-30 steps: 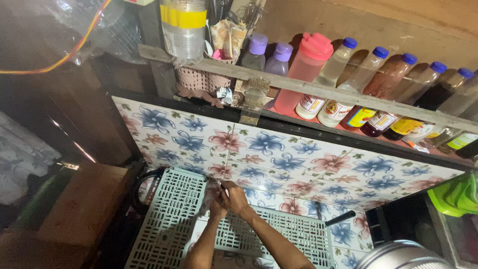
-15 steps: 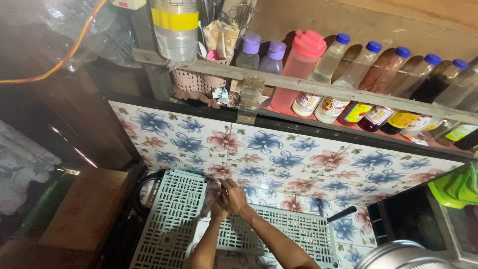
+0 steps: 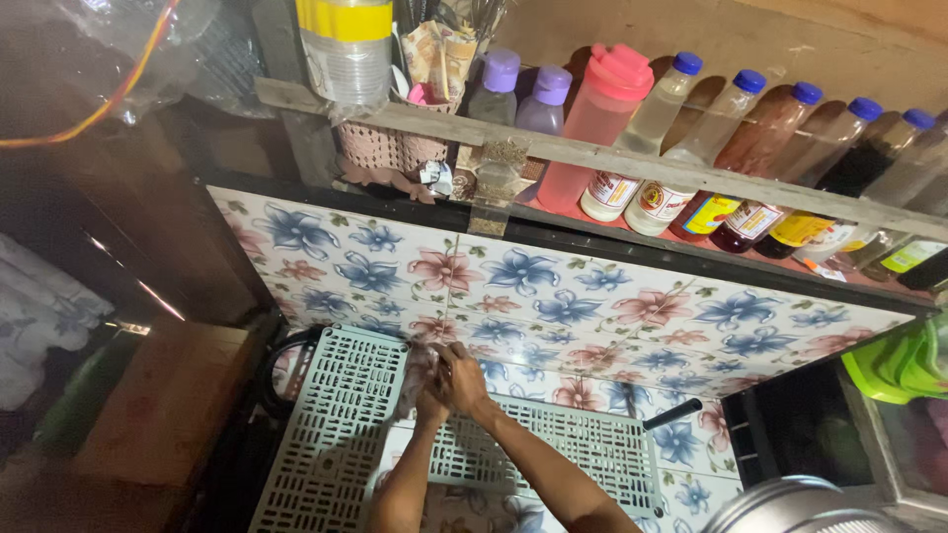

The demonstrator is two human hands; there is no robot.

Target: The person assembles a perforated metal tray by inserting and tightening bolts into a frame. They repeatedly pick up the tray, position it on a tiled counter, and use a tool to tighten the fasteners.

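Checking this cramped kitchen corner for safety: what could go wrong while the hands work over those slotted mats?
The pale slotted mats overlap loosely, so they might slide under the pressed-together left hand and right hand. The black handle juts out near the right forearm and could get knocked. The crowded bottles lean on one rail directly above.

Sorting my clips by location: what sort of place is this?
Probably a small home or stall kitchen: a shelf of sauce bottles, a floral tiled counter, and pale slotted plastic trays under the hands.

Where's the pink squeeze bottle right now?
In the head view, the pink bottle stands on the shelf above the floral tiles, between the purple-capped bottles on its left and the blue-capped bottles on its right.
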